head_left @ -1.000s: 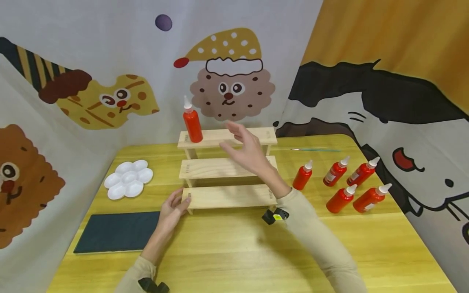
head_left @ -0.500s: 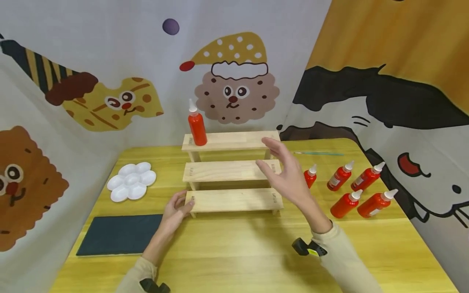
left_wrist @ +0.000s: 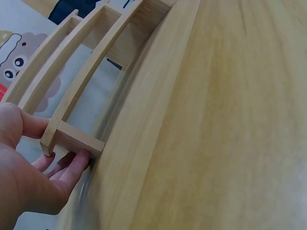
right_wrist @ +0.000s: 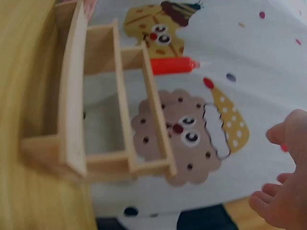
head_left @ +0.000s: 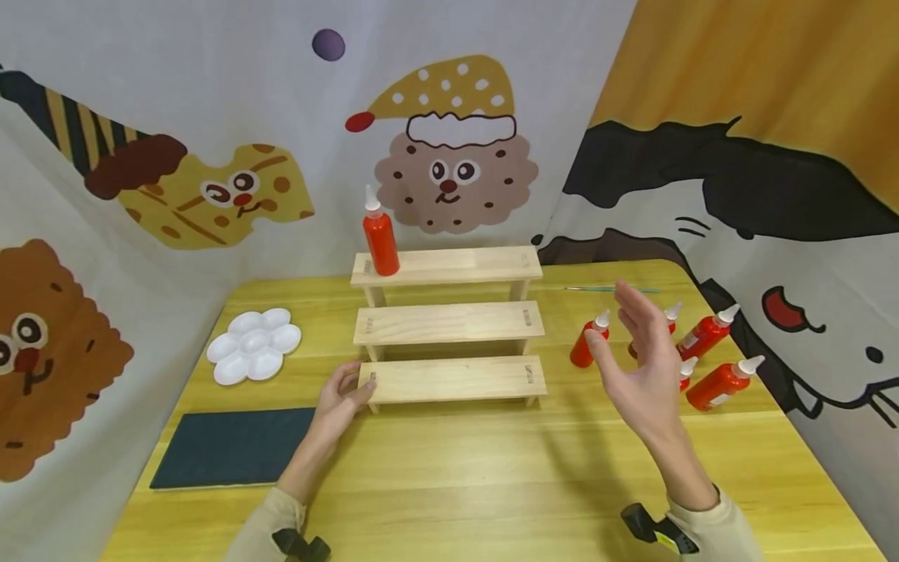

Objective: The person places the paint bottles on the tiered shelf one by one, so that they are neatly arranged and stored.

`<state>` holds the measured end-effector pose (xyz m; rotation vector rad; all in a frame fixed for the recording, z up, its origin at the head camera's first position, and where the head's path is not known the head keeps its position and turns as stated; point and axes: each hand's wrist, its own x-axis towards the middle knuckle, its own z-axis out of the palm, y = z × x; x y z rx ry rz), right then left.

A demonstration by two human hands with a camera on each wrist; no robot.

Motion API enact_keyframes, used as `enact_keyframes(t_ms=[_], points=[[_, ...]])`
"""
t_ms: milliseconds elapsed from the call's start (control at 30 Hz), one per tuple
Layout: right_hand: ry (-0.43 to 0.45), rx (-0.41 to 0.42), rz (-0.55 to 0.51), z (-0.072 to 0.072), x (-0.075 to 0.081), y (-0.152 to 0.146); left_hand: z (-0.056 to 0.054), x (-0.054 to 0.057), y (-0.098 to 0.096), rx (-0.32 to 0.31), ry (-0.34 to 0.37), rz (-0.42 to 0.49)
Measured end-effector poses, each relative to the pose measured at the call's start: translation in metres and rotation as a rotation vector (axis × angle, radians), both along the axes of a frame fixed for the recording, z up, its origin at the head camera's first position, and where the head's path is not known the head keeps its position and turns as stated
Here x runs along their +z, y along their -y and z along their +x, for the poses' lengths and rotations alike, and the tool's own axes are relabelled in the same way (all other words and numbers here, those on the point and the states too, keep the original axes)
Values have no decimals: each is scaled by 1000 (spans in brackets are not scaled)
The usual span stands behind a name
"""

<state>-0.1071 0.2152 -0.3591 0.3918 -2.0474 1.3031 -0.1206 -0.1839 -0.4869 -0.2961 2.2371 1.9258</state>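
A three-tier wooden display stand (head_left: 449, 321) is in the middle of the table. My left hand (head_left: 342, 400) grips the left end of its lowest step, thumb on top. In the left wrist view, the fingers (left_wrist: 76, 168) of that hand curl under the step against its leg. On the top step, at the left end, a red squeeze bottle (head_left: 381, 243) with a white nozzle stands upright. My right hand (head_left: 648, 373) is raised with its fingers spread, holding nothing. It overlaps two red paint bottles in the head view, and another red bottle (head_left: 581, 351) shows just left of its thumb.
More red bottles (head_left: 719, 385) are grouped at the table's right. A thin paintbrush (head_left: 586, 289) lies behind them. At the left are a white flower-shaped palette (head_left: 254, 344) and a dark flat board (head_left: 235, 448). A printed curtain (head_left: 449, 47) hangs behind the table.
My right hand has moved right, from above the stand's upper steps to beside the red bottles. The left hand stays on the lowest step, and the bottle on top has not moved.
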Motion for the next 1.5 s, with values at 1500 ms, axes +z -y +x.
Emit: enact_keyframes(t_ms=[1500], points=[[745, -492, 36, 20, -121, -83, 2, 2, -2, 45, 12, 17]])
